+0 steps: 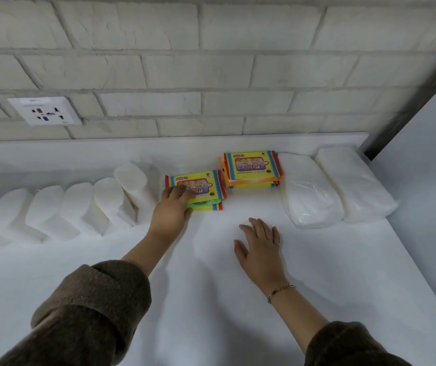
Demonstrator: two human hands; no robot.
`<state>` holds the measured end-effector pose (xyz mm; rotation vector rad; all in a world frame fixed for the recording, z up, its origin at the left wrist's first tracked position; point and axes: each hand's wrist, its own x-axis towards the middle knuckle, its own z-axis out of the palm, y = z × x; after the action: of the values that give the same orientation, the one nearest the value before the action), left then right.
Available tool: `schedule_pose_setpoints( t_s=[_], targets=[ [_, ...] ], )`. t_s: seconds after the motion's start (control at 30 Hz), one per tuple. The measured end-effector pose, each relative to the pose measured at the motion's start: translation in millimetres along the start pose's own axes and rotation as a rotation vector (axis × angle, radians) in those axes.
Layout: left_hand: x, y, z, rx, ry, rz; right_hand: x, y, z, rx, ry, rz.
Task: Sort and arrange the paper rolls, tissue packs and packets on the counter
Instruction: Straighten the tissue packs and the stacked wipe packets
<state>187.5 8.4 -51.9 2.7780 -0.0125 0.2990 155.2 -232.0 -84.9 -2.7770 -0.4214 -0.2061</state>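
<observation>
- Nearest to the camera are two brown sleeves (92, 310), one at each lower corner, and between them the white bench (198, 313) is bare and wide.
- The right hand (260, 247) lies flat on the bench with the fingers spread and loose; it holds nothing. It has a ring on one finger and a bracelet (280, 290) at the wrist. Free surface lies around it on all sides.
- The left hand (172, 210) reaches further and rests on the near-left corner of a low stack of wipes packets (202, 190); the fingers lie over the yellow top packet and the thumb side is at the stack's left edge. I cannot tell if it grips or only presses.
- To the left of this stack, a row of white paper rolls (77, 207) runs toward the left edge of the view, each roll touching the next one.
- Behind and right, a second stack of wipes packets (251, 169) stands near the back edge of the bench, apart from the first stack.
- Just right of it, two white tissue packs (314, 191) lie side by side; the outer one reaches the right edge of the bench.
- At the far side is a white brick wall (211, 62) with a wall socket (45, 110) at the left.
</observation>
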Motion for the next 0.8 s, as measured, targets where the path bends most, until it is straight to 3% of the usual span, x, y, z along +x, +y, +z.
schedule_pose_setpoints(
  t_s=[0.27,0.47,0.73,0.8],
  targets=[
    [40,7,3,-0.078,0.024,-0.124,-1,0,1,-0.013,0.010,0.003],
    [67,-1,7,-0.080,-0.027,-0.086,-1,-1,2,0.009,0.028,-0.002],
    [49,14,1,-0.050,0.030,-0.163,0,0,-1,-0.016,-0.010,0.003],
    [27,27,-3,-0.089,0.049,-0.112,0,3,-1,-0.006,-0.023,0.008]
  ],
)
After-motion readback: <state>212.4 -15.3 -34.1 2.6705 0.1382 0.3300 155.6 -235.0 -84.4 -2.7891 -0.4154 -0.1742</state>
